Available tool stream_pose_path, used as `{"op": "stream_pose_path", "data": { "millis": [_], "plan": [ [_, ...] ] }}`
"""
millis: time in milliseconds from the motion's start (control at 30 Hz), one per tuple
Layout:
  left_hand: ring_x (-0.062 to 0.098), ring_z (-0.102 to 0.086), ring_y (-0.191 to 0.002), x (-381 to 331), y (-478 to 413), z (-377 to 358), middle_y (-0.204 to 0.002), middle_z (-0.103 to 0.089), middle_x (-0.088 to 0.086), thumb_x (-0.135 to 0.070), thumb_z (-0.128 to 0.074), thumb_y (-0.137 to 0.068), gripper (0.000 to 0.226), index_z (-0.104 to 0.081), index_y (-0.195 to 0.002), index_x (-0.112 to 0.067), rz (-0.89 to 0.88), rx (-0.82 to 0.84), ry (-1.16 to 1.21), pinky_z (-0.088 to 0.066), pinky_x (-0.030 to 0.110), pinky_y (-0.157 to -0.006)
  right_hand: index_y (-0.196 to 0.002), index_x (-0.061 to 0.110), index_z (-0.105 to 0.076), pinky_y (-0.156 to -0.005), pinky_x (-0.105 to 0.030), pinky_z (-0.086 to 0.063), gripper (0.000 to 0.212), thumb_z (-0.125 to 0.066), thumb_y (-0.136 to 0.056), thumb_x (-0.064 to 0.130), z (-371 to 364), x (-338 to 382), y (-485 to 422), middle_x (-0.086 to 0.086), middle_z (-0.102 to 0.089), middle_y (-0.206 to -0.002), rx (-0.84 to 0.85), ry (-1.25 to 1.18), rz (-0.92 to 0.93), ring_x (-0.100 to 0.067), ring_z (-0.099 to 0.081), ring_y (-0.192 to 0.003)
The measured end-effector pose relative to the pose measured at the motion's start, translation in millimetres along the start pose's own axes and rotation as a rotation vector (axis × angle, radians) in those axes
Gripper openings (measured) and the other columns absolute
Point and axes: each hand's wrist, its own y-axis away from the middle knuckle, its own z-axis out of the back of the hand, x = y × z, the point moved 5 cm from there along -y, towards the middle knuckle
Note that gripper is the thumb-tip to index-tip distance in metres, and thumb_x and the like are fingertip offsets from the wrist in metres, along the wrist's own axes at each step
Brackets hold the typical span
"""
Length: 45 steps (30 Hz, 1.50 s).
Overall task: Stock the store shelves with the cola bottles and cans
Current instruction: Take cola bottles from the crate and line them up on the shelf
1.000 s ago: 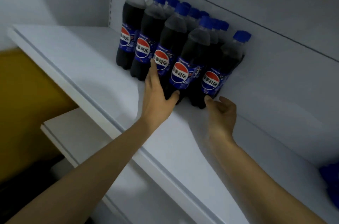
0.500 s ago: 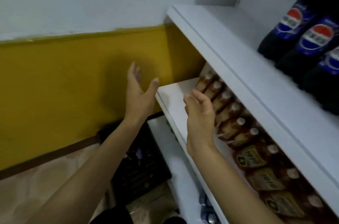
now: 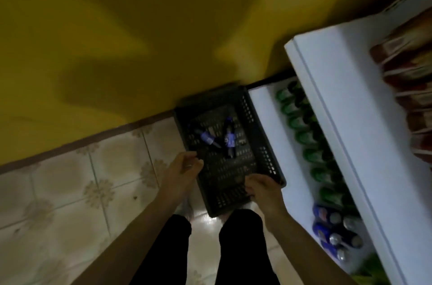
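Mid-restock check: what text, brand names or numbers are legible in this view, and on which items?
No text is legible; the view is dark and motion-blurred.
Cola bottles lying in the black crate: blue labels, print blurred.
Blue cans on the lower shelf: markings blurred.
Green containers on the same shelf: blurred.
Brown bottles on the upper shelf: labels blurred.

This is a small shop. White metal shelves against a mustard-yellow wall carry tidy rows of green bottles, blue drink cans and brown-labelled bottles. A black perforated plastic crate sits beside them on the patterned tile floor.
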Motion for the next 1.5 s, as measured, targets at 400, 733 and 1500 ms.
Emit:
{"op": "stream_pose_path", "data": {
  "millis": [400, 733, 1500],
  "plan": [
    [0.018, -0.053, -0.075, 208.9, -241.3, -158.0, -0.071, -0.054, -0.003, -0.013, -0.053, -0.093, 0.032, -0.053, -0.064, -0.026, 0.351, 0.066, 0.044, -0.044, 0.031, -0.072, -0.071, 0.008, -0.060, -0.064, -0.033, -0.047, 0.021, -0.060, -0.091, 0.014, -61.2, -137.9, -312.6, -0.013, -0.060, -0.073, 0.048, 0.488, -0.024, -0.023, -0.055, -0.068],
    [0.024, -0.055, -0.094, 321.0, -359.1, -205.4, -0.083, -0.056, 0.000, -0.012, -0.052, -0.095, 0.024, -0.055, -0.074, -0.021, 0.495, 0.003, 0.144, -0.045, 0.033, -0.093, -0.147, 0.015, -0.031, -0.103, -0.047, -0.043, 0.092, -0.080, -0.074, 0.039, -96.8, -194.7, -474.8, -0.011, -0.048, -0.142, -0.064, 0.470, 0.045, -0.030, -0.049, -0.126],
    [0.027, -0.066, -0.089, 127.0, -116.8, -150.6, -0.099, -0.066, 0.004, -0.058, -0.045, -0.092, 0.050, -0.059, -0.116, -0.017, 0.538, 0.049, 0.175, -0.054, 0.038, -0.071, -0.133, 0.022, -0.053, -0.095, -0.042, -0.047, 0.057, -0.053, -0.088, 0.058, -38.7, -53.5, -144.8, -0.004, -0.057, -0.131, 0.273, 0.062, -0.558, -0.028, -0.063, -0.103]
  ]
}}
